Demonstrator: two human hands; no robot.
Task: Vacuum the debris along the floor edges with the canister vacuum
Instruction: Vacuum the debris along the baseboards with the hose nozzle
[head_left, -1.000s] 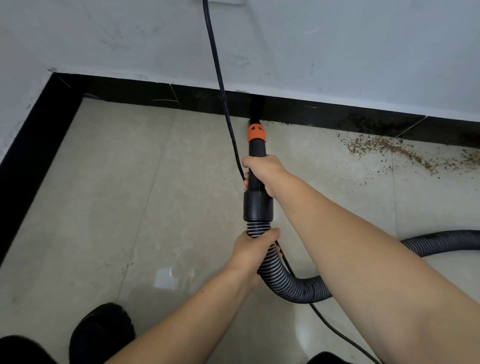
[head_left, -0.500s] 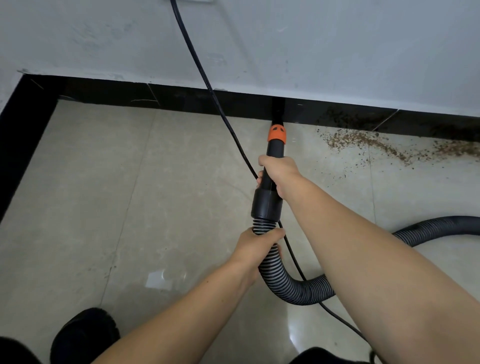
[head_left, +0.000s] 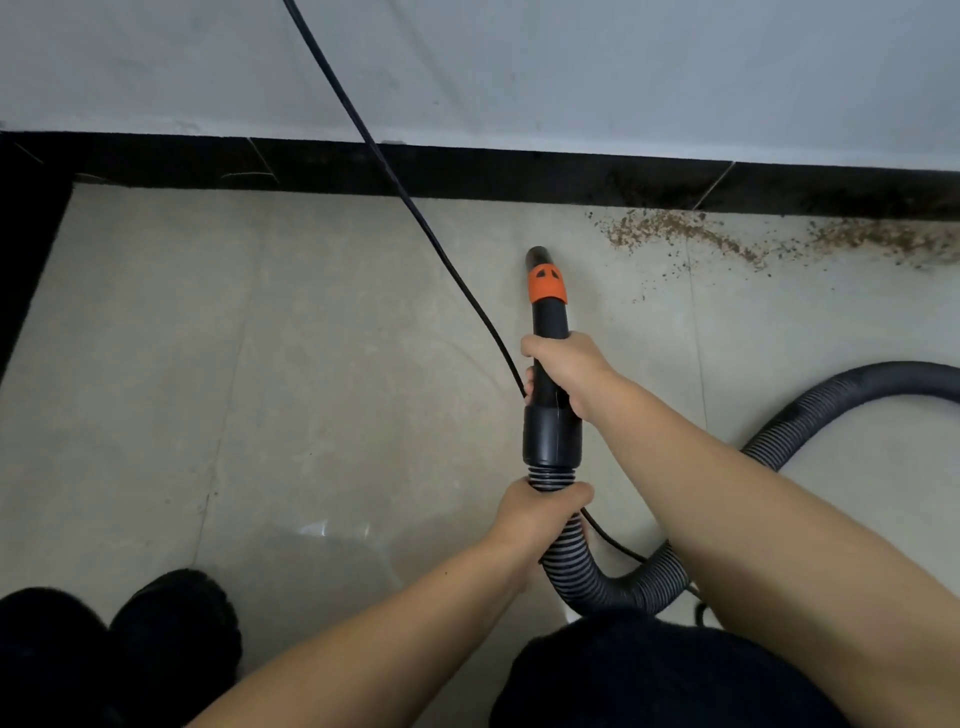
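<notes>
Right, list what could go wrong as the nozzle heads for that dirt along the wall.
1. The power cord hangs across the floor just left of the nozzle and passes by the right hand; a sweep could snag it.
2. The debris lies to the right against the black skirting; a fast pass may scatter it.
3. The hose bends sharply below the left hand and might kink.

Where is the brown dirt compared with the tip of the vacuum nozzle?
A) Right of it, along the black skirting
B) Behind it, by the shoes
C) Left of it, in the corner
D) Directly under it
A: the debris lies right of the nozzle tip, along the black skirting.
</notes>
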